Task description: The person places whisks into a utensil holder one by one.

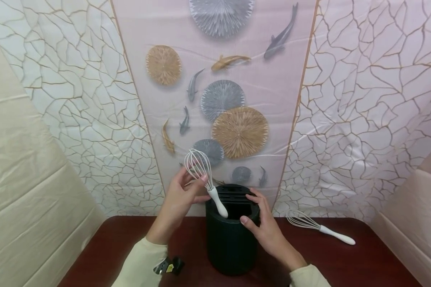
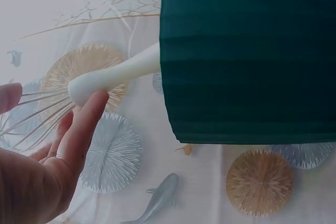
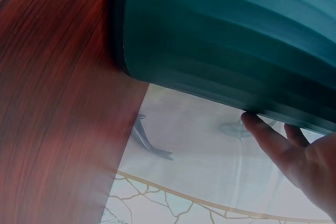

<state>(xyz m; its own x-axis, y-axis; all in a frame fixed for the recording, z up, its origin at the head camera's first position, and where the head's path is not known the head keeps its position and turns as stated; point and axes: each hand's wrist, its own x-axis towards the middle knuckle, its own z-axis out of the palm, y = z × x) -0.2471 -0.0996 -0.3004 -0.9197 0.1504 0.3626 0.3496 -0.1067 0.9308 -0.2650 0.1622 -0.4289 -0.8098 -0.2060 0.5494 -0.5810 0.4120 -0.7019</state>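
Wire whisk [image 1: 204, 179], matt dark holder [image 1: 230, 239], glossy wooden table [image 1: 362, 263].

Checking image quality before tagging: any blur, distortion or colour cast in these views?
Head view: sharp, wide-angle bending at the edges. Left wrist view: washed out, left hand soft up close. Right wrist view: holder looks teal, table grain slightly blurred.
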